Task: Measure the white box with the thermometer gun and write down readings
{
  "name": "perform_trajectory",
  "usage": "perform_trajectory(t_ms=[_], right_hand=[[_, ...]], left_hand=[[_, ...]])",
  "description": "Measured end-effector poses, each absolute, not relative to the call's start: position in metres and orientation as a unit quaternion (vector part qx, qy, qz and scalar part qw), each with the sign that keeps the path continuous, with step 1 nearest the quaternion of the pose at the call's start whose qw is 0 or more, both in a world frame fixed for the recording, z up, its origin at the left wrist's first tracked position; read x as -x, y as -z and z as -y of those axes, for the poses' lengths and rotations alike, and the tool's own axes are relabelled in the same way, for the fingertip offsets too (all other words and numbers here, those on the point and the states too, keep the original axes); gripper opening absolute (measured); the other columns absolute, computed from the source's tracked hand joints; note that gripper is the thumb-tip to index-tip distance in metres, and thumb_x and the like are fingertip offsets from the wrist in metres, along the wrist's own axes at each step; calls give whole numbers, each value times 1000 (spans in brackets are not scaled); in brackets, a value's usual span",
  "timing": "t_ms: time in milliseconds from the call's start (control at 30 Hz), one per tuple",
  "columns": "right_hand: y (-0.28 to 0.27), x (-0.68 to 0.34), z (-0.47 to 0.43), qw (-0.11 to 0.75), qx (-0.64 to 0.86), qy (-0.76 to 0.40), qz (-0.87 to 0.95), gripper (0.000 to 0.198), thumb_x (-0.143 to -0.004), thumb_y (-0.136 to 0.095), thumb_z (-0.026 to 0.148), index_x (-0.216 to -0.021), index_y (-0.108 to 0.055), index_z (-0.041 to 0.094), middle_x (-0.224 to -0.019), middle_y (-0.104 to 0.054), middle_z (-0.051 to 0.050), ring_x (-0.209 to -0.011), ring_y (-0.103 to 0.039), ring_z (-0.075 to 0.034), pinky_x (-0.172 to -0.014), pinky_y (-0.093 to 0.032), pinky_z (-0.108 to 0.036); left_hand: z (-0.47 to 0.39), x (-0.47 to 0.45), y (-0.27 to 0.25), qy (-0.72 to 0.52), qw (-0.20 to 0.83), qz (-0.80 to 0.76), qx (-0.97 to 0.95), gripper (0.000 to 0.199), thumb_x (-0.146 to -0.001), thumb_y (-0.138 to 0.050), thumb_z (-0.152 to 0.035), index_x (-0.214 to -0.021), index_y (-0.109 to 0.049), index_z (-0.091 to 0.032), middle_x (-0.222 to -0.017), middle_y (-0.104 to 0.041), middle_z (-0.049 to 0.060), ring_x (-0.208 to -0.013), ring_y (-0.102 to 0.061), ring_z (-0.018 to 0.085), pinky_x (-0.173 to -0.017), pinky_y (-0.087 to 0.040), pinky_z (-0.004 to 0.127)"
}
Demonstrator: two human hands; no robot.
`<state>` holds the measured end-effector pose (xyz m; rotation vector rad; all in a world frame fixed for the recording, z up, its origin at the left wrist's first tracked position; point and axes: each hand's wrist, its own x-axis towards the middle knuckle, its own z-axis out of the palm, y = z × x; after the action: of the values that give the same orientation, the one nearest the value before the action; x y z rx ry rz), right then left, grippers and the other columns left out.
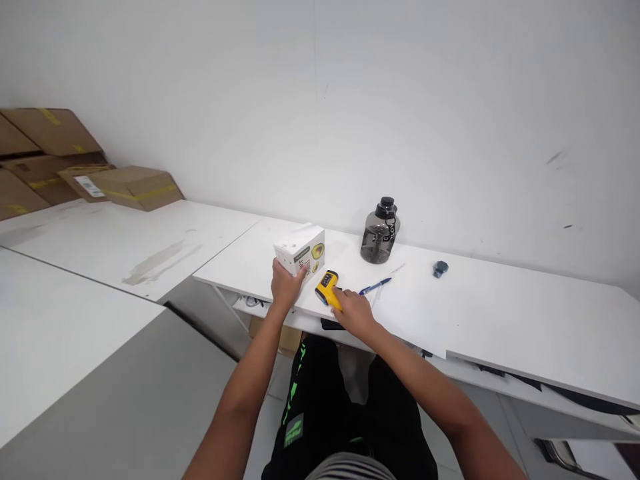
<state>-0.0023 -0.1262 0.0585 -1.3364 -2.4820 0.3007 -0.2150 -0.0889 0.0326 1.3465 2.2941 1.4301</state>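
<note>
A white carton (301,251) printed with avocado pictures is gripped at its near end by my left hand (287,285), fingers wrapped around the lower edge. The carton is over the white desk, and I cannot tell whether its base rests there. In my right hand (356,312) is a yellow and black infrared thermometer (328,288) with a small dark display, its front pointing left toward the carton. Just beyond my right hand, a blue pen (375,286) lies on a white sheet of paper (400,313).
A dark translucent water bottle (380,232) stands near the wall. Right of it lies a small dark blue object (440,269). Cardboard boxes (135,187) are stacked at the far left. The white desk (530,313) has its front edge close to my legs, with a shelf below.
</note>
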Motion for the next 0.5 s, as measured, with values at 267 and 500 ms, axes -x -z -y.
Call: perform_trajectory(t_ms=[267,500], right_hand=[[-47,18,108,173,417,-67,890,49,-89,-52,40,-134,-48,22,-109,-63,-8,-99,-56,-25,-83,-41,-34],[-47,-39,76,187,542,-48,818,39,-96,-33,22,-129,-53,13,-112,-63,-14,-102,-58,-23,-87,-42,-32]], left_hand=[[83,215,-29,-501,46,-746,-437,91,-70,-64,-59,-137,-24,-13,-132,-48,21,-120,-50,35,-93,-44,45],[82,211,-34,-472,29,-775,-420,92,-72,-61,-60,-139,-23,-10,-132,-47,23,-123,-46,38,-100,-36,53]])
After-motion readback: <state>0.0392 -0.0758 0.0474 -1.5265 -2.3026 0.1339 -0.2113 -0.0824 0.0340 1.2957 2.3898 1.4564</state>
